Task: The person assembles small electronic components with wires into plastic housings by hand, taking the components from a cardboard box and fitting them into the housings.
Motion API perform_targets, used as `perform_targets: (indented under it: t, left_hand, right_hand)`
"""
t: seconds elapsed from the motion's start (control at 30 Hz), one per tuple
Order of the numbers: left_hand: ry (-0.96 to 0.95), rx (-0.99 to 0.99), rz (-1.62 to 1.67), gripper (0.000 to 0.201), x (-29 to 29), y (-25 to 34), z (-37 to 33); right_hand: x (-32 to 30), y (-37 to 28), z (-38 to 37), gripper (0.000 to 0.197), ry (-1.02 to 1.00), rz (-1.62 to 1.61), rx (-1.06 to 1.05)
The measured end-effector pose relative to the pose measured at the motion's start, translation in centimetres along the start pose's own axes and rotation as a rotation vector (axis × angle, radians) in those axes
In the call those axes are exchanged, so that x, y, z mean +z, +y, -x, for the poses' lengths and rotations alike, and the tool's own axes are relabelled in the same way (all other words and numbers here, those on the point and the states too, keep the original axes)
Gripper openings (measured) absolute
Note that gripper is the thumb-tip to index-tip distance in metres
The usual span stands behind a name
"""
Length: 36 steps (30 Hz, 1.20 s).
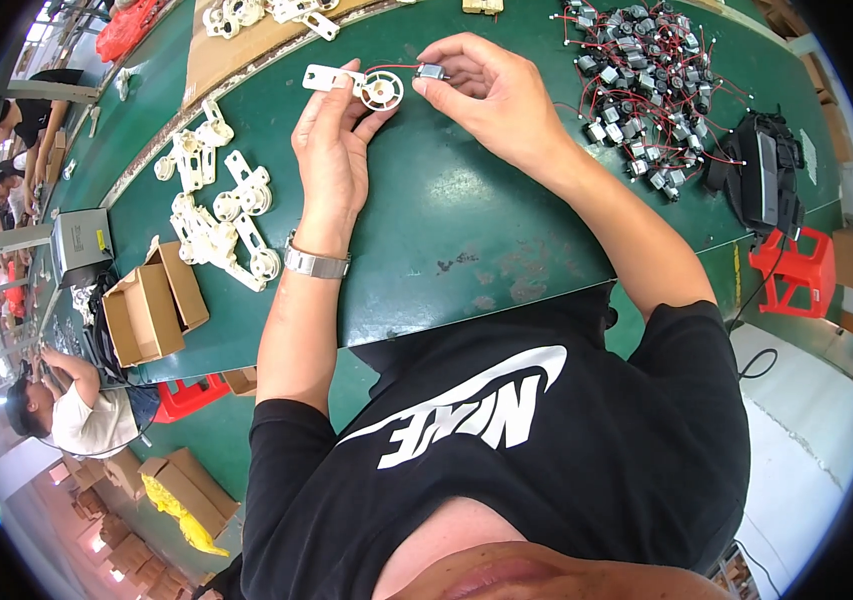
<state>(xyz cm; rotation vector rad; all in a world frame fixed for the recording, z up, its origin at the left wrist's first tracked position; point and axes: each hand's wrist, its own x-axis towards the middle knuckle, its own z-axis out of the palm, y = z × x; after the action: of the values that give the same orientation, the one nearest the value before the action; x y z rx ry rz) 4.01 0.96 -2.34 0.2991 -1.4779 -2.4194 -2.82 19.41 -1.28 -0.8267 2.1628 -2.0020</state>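
My left hand is closed on a white plastic bracket that has a flat arm and a round spoked ring. Between the fingertips of my right hand is a small silver motor, held just to the right of the ring. A thin red wire runs from the motor toward the bracket; its far end is hidden behind the left fingers. Both hands are above the green table. Several white plastic brackets lie to the left of my left wrist. At the right is a pile of small motors with red wires.
Open cardboard boxes and a grey box-shaped device stand at the table's left end. A black bag-like item lies at the right edge, above a red stool. More white parts lie on cardboard at the back. Another person sits at left.
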Motion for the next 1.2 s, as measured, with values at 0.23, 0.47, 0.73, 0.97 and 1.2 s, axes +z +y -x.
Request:
perform_targets:
  t: [0.23, 0.47, 0.73, 0.97, 1.2]
  left_hand:
    - [0.014, 0.006, 0.023, 0.042, -0.2, -0.2, -0.1]
    - [0.018, 0.031, 0.017, 0.040, 0.1, -0.4, 0.1]
    - [0.017, 0.067, -0.028, 0.039, 0.1, -0.4, 0.3]
    - [-0.024, 0.062, -0.055, 0.040, 0.4, -0.5, 0.5]
    - [-0.042, 0.146, -0.216, 0.042, 0.8, -0.9, 0.8]
  right_hand:
    - [0.6, 0.1, 0.4, 0.026, 0.015, 0.017, 0.042]
    - [0.7, -0.7, 0.9, 0.025, -0.021, 0.132, -0.042]
    - [0.6, -1.3, 1.1, 0.023, -0.239, 0.081, 0.132]
    - [0.2, -1.1, 0.7, 0.022, -0.380, -0.322, 0.377]
    - [0.3, -0.3, 0.8, 0.024, -0.137, 0.114, 0.024]
